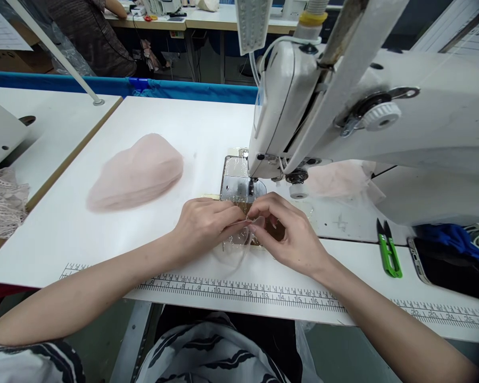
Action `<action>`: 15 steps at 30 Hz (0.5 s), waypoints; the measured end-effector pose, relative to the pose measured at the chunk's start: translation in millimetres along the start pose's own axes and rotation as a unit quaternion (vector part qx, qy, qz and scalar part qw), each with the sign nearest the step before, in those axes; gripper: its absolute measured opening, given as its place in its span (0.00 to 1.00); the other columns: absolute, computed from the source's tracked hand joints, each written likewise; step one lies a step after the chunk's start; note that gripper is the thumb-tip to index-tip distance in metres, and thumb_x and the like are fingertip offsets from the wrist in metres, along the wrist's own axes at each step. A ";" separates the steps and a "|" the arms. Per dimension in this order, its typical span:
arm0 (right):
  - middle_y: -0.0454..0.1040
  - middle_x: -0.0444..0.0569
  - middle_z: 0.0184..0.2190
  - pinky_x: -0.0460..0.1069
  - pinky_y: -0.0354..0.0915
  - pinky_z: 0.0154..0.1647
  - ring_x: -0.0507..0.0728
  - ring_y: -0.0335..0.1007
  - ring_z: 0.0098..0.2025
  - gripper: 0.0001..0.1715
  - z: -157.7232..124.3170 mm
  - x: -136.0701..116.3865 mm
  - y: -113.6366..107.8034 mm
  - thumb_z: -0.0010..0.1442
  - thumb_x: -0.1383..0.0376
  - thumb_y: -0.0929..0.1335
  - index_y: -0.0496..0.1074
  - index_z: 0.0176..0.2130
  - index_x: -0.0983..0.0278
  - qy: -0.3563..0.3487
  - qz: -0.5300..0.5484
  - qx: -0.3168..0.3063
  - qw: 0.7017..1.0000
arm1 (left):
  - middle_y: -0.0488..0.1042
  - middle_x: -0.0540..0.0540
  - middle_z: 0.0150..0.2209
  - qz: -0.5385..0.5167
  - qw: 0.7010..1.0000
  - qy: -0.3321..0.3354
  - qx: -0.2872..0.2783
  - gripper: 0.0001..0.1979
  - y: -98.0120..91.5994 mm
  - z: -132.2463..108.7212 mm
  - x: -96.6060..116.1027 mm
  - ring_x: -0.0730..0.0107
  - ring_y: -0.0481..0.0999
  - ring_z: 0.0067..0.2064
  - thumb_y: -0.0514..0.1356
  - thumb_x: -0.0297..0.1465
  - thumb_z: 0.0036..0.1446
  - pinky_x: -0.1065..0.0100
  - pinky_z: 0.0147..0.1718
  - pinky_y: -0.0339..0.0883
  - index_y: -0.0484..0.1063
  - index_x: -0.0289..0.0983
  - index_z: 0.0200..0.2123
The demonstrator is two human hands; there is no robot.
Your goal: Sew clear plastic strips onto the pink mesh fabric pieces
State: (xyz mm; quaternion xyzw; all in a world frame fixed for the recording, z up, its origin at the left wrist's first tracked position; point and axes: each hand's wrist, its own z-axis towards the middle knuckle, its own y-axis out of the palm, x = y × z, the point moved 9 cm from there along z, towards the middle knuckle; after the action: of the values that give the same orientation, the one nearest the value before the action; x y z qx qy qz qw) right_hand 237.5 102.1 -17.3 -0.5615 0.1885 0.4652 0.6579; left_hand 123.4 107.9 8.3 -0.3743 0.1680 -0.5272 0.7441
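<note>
Just in front of the sewing machine's needle plate, a small piece of sheer pink fabric is pinched between both hands. My left hand comes from the left, fingers closed on the fabric's edge. From the right, my right hand grips the other side between thumb and fingertips. A thin, see-through part of the piece hangs below the fingers. Right behind the hands is the presser foot, under the white sewing machine head. The fabric's edges are partly hidden by my fingers.
A pile of sheer pink pieces lies left on the white table. More pink fabric sits behind the machine head. Green thread snips and a phone lie right. A printed ruler runs along the front edge. A person sits beyond.
</note>
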 end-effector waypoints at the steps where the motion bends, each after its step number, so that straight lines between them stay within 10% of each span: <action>1: 0.69 0.45 0.38 0.47 0.64 0.27 0.48 0.65 0.28 0.05 0.2 -0.1 -0.4 0.61 0.70 0.67 0.68 0.39 0.60 0.000 0.000 0.002 1.000 | 0.74 0.56 0.23 -0.001 1.000 -0.001 0.000 0.11 0.0 -0.1 -0.3 0.80 0.70 0.22 0.60 0.32 0.65 0.73 0.23 0.63 0.71 0.37 0.29; 15: 0.70 0.45 0.36 0.48 0.64 0.29 0.49 0.64 0.28 0.06 0.0 -1.3 -4.1 0.60 0.70 0.67 0.68 0.39 0.60 0.001 0.004 0.015 1.000 | 0.74 0.56 0.23 0.002 1.000 -0.007 -0.004 0.11 0.5 0.0 -1.3 0.80 0.69 0.22 0.58 0.32 0.66 0.73 0.21 0.62 0.72 0.37 0.29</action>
State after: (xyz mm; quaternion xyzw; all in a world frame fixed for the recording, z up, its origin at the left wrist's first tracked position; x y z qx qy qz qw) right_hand 240.3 101.8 -14.0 -0.5517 0.1985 0.4644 0.6637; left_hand 123.2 109.2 7.8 -0.3810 0.1656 -0.5219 0.7451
